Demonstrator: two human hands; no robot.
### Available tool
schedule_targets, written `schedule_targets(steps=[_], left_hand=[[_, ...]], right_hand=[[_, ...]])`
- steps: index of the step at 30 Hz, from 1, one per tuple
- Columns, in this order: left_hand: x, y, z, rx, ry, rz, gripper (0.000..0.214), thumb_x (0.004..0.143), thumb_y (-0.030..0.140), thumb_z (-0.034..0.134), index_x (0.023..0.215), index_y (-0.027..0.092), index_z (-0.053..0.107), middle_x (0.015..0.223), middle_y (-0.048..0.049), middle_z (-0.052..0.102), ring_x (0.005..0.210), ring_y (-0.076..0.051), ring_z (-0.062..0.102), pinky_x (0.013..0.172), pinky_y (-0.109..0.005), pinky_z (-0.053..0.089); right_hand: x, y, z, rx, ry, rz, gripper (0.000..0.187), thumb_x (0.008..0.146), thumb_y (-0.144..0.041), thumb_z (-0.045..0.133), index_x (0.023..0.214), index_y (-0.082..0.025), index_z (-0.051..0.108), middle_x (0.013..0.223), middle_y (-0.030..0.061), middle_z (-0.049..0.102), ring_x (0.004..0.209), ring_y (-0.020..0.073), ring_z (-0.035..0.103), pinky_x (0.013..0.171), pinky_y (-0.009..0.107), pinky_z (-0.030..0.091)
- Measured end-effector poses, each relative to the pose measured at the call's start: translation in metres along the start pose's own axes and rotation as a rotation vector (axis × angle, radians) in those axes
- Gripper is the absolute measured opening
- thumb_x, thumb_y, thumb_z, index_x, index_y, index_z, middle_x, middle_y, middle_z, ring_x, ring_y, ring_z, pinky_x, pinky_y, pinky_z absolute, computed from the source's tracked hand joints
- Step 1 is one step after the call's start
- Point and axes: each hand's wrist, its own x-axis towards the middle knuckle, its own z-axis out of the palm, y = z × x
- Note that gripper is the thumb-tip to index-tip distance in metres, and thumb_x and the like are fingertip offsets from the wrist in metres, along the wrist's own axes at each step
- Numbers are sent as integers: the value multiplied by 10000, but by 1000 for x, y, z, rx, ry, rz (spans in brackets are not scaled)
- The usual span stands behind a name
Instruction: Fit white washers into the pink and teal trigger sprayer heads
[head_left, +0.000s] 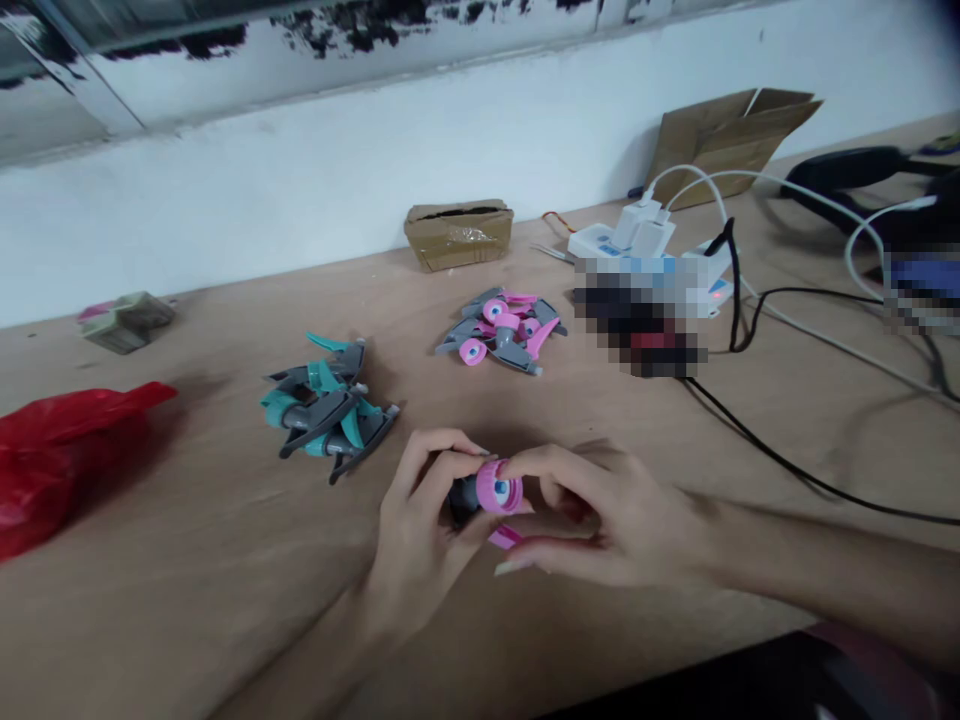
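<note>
My left hand (420, 530) and my right hand (600, 520) meet over the wooden table (187, 560), both closed around one pink-and-grey spray-trigger head (496, 492). Its round pink collar with a blue centre faces the camera, and a pink trigger tip pokes out below my right fingers. The grey body is mostly hidden by my left fingers. Behind them lies a pile of pink-and-grey trigger heads (501, 332). A pile of teal-and-grey trigger heads (326, 408) lies to the left of my hands.
A red plastic bag (52, 450) lies at the left edge. At the back stand a taped cardboard box (459, 234) and an open carton (731, 135). A white power strip (645, 250) with chargers, cables and a black cord (787, 460) occupy the right side.
</note>
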Motion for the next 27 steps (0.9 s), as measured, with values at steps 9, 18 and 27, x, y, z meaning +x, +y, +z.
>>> schedule_targets(steps=[9, 18, 27], left_hand=[[-2, 1, 3, 22, 12, 26, 115, 796, 170, 617, 878, 185, 539, 926, -37, 505, 839, -149, 538, 732, -260, 484], [0, 2, 3, 3, -7, 17, 105, 796, 200, 617, 865, 195, 538, 905, -35, 522, 807, -158, 548, 692, -267, 493], [0, 4, 2, -43, -48, 0, 112, 792, 194, 626, 873, 178, 551, 916, -37, 521, 833, -156, 546, 716, -257, 485]], right_hand=[[-1, 0, 1, 66, -49, 97, 381, 742, -418, 669, 890, -199, 395, 640, -94, 379, 476, 33, 357, 435, 173, 263], [1, 3, -1, 115, -122, 139, 355, 768, -432, 633, 929, -204, 415, 638, -88, 407, 488, 44, 384, 437, 174, 276], [4, 4, -8, 189, -141, 143, 242, 819, -364, 601, 933, -175, 501, 587, -93, 432, 486, 39, 406, 472, 162, 325]])
